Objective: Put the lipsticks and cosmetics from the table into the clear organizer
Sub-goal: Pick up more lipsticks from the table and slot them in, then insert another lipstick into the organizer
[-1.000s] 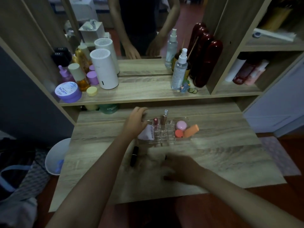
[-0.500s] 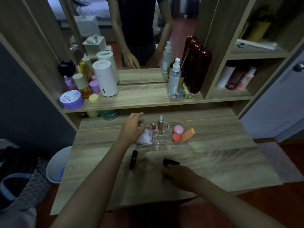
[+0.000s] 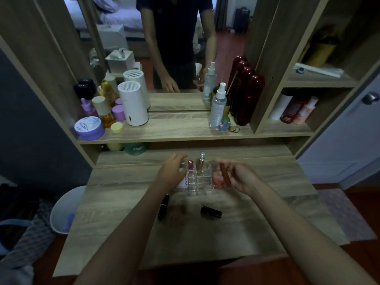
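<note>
Pinched in the right hand (image 3: 240, 176), a reddish lipstick (image 3: 224, 174) hovers over the clear organizer (image 3: 200, 182); left hand (image 3: 171, 173) grips its far-left edge. Two black lipsticks (image 3: 211, 211) lie nearer on the table (image 3: 257, 223).

White cylinder (image 3: 133, 105), spray bottle (image 3: 217, 109) on shelf (image 3: 174, 130); bin (image 3: 65, 210) beside table.

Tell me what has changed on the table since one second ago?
The right hand left the tabletop and rose to the organizer, now holding a reddish tube. The left hand stayed on the organizer's left side. Two black lipsticks still lie on the table.
</note>
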The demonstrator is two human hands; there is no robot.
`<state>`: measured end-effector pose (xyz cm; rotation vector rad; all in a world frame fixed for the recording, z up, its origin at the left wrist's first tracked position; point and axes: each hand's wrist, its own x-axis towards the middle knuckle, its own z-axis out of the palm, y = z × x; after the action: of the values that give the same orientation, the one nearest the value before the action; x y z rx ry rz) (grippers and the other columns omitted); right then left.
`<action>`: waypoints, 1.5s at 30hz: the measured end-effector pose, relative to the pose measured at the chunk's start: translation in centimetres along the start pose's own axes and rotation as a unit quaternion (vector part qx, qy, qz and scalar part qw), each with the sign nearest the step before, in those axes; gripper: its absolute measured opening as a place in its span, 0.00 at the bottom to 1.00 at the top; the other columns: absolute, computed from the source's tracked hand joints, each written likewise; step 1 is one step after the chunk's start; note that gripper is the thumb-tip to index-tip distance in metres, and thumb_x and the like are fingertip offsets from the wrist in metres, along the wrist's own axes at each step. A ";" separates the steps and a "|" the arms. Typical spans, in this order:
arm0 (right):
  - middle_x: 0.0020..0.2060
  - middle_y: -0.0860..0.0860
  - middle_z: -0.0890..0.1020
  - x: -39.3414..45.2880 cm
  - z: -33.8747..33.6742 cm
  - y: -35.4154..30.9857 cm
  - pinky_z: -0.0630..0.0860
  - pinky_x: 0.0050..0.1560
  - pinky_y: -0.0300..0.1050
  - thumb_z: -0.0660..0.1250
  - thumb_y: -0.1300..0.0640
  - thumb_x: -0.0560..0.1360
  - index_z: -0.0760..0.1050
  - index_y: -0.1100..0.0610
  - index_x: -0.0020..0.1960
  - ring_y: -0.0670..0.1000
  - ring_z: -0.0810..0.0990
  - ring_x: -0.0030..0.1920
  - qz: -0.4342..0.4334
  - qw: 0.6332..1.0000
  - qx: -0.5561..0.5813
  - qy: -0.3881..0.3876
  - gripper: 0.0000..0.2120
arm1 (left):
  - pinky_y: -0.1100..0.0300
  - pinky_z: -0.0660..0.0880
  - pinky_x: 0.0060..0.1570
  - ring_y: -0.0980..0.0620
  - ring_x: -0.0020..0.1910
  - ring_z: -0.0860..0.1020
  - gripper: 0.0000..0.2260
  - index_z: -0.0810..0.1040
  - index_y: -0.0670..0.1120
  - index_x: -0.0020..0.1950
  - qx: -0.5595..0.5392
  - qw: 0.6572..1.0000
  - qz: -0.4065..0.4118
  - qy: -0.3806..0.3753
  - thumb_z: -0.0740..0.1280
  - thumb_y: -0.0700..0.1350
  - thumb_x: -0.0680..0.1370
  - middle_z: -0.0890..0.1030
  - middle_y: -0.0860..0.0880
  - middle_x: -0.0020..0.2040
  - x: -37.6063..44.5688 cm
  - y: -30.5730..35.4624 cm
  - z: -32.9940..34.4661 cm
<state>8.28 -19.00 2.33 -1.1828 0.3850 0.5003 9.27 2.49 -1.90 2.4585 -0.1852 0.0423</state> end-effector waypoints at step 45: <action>0.44 0.60 0.84 7.3 1.2 2.5 0.77 0.50 0.50 0.68 0.60 0.75 0.80 0.64 0.50 0.58 0.81 0.47 -0.229 0.788 -0.556 0.134 0.08 | 0.59 0.69 0.33 0.51 0.36 0.76 0.09 0.72 0.48 0.41 -0.054 0.974 -0.206 -0.079 0.71 0.46 0.69 0.78 0.49 0.37 -7.0 -6.7 -0.5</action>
<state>13.01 -15.90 -3.11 -2.4430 -0.0227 0.0751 3.28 8.87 -6.19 2.3427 0.2503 -0.3351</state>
